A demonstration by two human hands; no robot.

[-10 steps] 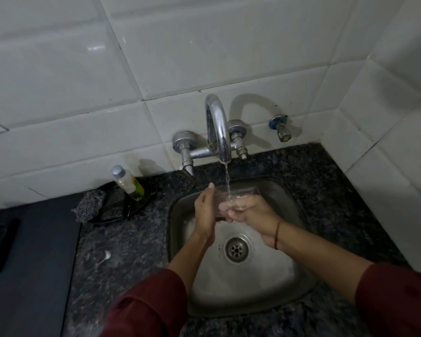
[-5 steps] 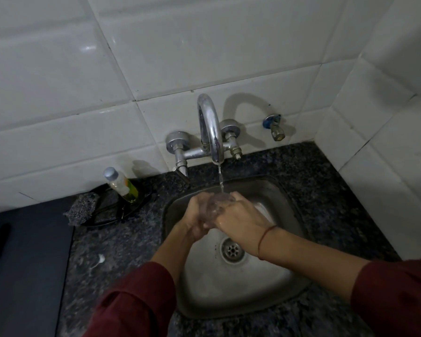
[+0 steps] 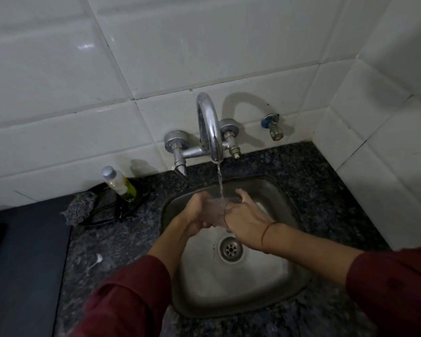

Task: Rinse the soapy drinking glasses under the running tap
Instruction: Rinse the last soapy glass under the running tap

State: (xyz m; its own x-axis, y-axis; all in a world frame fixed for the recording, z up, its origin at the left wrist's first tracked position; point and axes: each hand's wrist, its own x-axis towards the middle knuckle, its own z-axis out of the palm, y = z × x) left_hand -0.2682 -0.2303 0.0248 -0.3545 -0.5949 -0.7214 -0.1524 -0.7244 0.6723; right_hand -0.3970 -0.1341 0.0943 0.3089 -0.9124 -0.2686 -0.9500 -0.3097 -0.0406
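A clear drinking glass (image 3: pixel 215 209) is held between the left hand (image 3: pixel 197 214) and right hand (image 3: pixel 244 218) over the steel sink (image 3: pixel 231 288), directly under the stream from the curved chrome tap (image 3: pixel 209 127). Both hands' fingers are wrapped closed around it. Its contents cannot be made out. A small bottle (image 3: pixel 119 183) of yellow-green liquid stands on the speckled dark tabletop (image 3: pixel 112 242), beside a grey scrubber (image 3: pixel 79 207).

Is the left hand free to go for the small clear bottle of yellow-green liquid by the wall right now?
Probably not yet. The left hand is wrapped round the clear drinking glass under the water stream. The small clear bottle of yellow-green liquid stands unobstructed on its side, so the path looks open once it lets go.
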